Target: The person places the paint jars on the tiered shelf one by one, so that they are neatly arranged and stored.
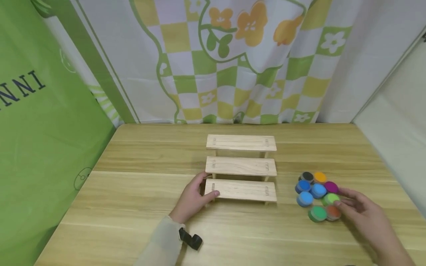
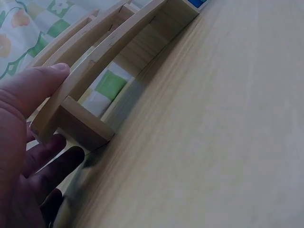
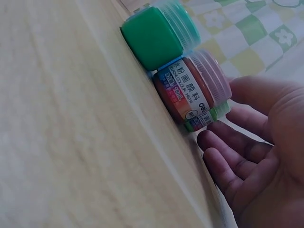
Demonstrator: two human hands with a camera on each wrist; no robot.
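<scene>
A three-step wooden stand (image 1: 241, 166) sits mid-table. My left hand (image 1: 193, 199) grips the left end of its lowest step, thumb on top and fingers underneath, as the left wrist view shows. At the right is a cluster of small paint jars with coloured lids. My right hand (image 1: 369, 214) reaches in from their right side, thumb and index fingertips right at a light green jar (image 1: 329, 199). A purple jar (image 1: 331, 186) stands behind it, an orange-red jar (image 1: 333, 212) in front. In the right wrist view, the red-brown jar (image 3: 190, 90) partly hides the light green one.
Beside the light green jar stand a green jar (image 1: 317, 214), blue jars (image 1: 304, 198), a black jar (image 1: 307, 176) and an orange jar (image 1: 320, 177). The wood-grain table (image 1: 139, 159) meets a checkered curtain (image 1: 243, 81) at the back. Green cloth (image 1: 43, 129) hangs at left.
</scene>
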